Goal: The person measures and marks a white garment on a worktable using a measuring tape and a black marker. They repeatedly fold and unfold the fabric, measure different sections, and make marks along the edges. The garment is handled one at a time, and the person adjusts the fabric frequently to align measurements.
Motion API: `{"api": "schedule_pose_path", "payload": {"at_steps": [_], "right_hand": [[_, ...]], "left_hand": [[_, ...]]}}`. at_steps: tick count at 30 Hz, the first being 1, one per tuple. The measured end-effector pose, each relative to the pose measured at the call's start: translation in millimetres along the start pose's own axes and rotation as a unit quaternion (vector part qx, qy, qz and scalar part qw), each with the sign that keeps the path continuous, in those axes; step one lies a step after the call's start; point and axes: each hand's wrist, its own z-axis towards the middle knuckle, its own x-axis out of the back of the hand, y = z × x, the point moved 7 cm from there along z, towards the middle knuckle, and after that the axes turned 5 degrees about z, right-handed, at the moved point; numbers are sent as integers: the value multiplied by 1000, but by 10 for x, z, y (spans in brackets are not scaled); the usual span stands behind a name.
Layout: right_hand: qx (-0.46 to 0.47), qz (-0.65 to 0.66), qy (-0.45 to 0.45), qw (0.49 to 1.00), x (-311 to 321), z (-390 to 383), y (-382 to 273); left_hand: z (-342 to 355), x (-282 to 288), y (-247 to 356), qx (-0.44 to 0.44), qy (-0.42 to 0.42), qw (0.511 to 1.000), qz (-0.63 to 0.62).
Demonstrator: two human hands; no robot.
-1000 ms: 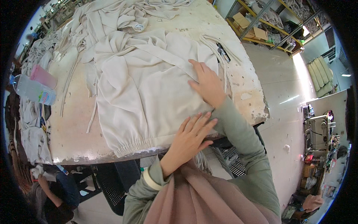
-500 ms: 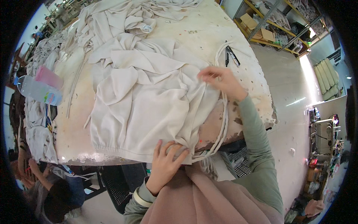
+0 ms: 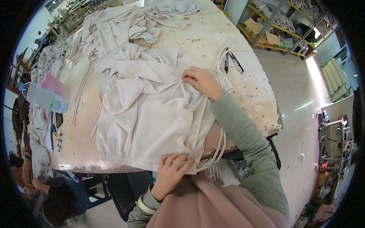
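Change: against the half-second-earlier view, the right hand [image 3: 201, 81] has drawn inward from the worktop's right side toward the middle of the cloth, bunching folds under it; the left hand [image 3: 171, 173] stays at the near hem, now with its fingers spread over the edge.
Garment: a pale beige sweatshirt [image 3: 148, 114] lies spread on the worktop [image 3: 243, 79], its elastic-gathered hem along the near edge, its upper part crumpled into deep creases.
Cord: a beige drawstring [image 3: 220, 142] loops off the garment's right side and hangs over the worktop's near edge.
Left grip: fingers curled onto the hem's right corner, pinching the fabric where it overhangs the edge.
Right grip: clenched on a bunch of cloth near the garment's upper right, knuckles up.
Position: the sweatshirt lies between the two hands, the left one at its near hem, the right one at its far side.
Surroundings: two pens [image 3: 232, 62] lie just beyond the right hand; a heap of like garments [image 3: 121, 26] covers the far end; a pink cup [image 3: 55, 84] and a clear bottle [image 3: 43, 99] lie at the left edge.
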Motion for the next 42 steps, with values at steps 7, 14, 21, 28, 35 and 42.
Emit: {"api": "schedule_pose_path", "payload": {"at_steps": [7,14,21,28,35,42], "right_hand": [[18,120,-72,990,417,-230,-481],[132,-100,-142,976,-144,-750,-914],[14,-40,-16,999,799,-567,-537],[-189,232,-224,927,963,-357,-323],[-189,-41,59,979,952,-311,408],[-152,90,64,982,330,-99,114]], "left_hand": [[-387,553,-619,279,173,889,-318],[-793,705,-1070,297,424,758,-397],[-1555,1149,-1467,298,609,606,-416],[-1833,1232,-1852,531,543,564,-324],[-2106,1015,-1963,594,473,592,-271],[-1784,1117,-1892,520,427,688,-272]]}}
